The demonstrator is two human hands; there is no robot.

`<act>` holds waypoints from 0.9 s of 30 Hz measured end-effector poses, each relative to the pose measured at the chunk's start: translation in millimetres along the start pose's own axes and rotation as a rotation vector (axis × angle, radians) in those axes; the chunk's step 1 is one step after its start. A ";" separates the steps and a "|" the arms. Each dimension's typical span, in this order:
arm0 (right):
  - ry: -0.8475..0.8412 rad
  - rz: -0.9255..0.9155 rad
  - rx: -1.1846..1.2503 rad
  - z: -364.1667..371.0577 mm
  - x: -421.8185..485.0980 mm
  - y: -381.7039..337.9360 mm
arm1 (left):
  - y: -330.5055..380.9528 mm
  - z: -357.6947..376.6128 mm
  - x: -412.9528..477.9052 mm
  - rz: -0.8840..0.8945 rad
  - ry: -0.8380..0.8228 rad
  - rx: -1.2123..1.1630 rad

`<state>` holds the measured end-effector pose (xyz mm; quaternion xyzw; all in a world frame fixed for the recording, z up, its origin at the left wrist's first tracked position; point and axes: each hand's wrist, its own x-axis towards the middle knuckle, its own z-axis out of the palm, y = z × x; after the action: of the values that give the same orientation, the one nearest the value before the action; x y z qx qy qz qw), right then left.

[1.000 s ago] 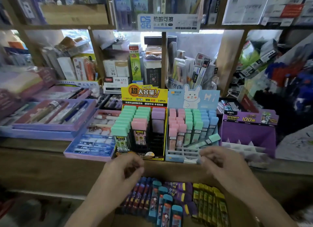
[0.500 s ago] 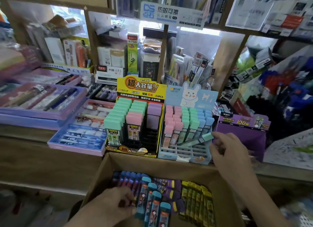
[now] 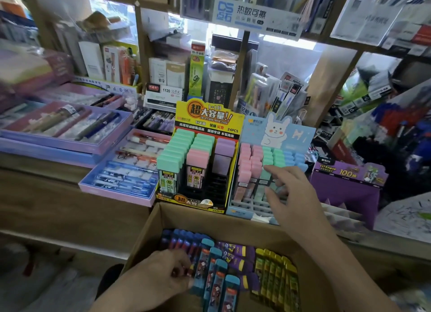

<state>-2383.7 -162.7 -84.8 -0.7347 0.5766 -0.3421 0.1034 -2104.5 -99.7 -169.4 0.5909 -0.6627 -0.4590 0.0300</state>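
Our cardboard box (image 3: 149,227) was open on top, so a hand could go straight down into it. Inside, the little cases (image 3: 219,276) lay packed side by side with hardly a gap. Our left hand (image 3: 161,276) gripped one at the left end. Behind the box, the yellow stand (image 3: 207,116) and the bunny rack (image 3: 289,134) stood touching, like a wall. The front holes (image 3: 248,204) of the bunny rack were free, and our right hand (image 3: 293,195) reached over them. The purple stand (image 3: 349,190) blocked the right side, and the pen tray (image 3: 112,190) blocked the left.
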 end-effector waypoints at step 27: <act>-0.866 0.873 0.271 59.0 -129.5 -13.1 | 7.9 32.0 0.4 0.059 0.059 0.101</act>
<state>-2349.9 -54.1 -171.2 -0.4840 0.6805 -0.0098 0.5500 -2129.2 -82.6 -182.9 0.5853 -0.7009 -0.4062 0.0332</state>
